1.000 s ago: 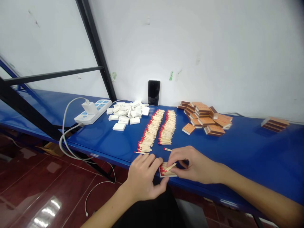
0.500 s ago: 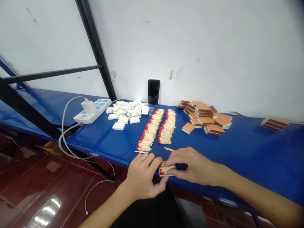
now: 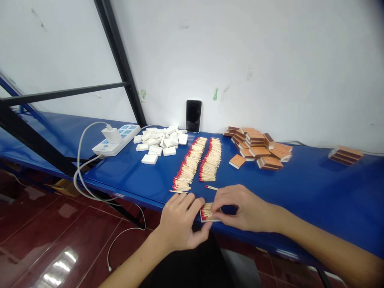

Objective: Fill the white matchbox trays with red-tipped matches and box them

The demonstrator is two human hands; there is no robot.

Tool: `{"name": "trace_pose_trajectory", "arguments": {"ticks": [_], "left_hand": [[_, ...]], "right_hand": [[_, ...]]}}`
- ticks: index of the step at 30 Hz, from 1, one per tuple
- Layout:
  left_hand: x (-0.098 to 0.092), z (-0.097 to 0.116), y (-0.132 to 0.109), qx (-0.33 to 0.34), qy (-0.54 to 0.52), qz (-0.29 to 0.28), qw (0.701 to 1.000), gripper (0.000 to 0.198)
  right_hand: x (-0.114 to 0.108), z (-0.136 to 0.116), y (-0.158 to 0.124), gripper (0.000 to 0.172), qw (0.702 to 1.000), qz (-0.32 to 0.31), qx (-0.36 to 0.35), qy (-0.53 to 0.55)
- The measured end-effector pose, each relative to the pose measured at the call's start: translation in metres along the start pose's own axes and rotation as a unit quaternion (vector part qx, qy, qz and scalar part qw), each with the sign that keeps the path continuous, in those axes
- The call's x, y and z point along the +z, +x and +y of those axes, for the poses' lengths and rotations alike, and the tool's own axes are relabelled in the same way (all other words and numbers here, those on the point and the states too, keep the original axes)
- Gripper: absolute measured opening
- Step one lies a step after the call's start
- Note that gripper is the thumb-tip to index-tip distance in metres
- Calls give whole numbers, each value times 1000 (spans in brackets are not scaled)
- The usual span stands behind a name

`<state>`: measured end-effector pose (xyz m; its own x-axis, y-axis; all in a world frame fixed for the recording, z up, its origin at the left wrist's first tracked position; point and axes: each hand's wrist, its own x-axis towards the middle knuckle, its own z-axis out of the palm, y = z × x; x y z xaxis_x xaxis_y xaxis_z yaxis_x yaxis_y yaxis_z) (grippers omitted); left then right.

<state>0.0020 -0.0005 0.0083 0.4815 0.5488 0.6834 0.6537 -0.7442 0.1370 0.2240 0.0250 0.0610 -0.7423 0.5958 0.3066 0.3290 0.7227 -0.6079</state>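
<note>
The left hand (image 3: 180,222) grips the left end of a small matchbox tray (image 3: 207,213), and the right hand (image 3: 243,210) pinches its right end, fingertips on the matches inside. The tray sits at the near edge of the table (image 3: 315,192), just short of a loose match (image 3: 211,187). Uneven pressure could tip it off the edge, spilling matches

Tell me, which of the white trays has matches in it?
The tray at the near edge, between the left hand and right hand: red-tipped matches fill it. The trays piled by the power strip look empty.
</note>
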Motion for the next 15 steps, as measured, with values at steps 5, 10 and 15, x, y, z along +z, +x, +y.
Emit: {"name": "trace_pose_trajectory", "arguments": {"ticks": [5,10,15], "left_hand": [[-1,-2,-2,1,-21,18,1000,32],[-1,-4,-2,16,-40,36,998,34],[-1,-6,-2,37,-42,56,997,36]], "right_hand": [[3,1,-1,10,1000,7,-6,-1],[5,4,-1,12,999,24,-23,-19],[3,5,0,13,999,26,-33,-34]]}}
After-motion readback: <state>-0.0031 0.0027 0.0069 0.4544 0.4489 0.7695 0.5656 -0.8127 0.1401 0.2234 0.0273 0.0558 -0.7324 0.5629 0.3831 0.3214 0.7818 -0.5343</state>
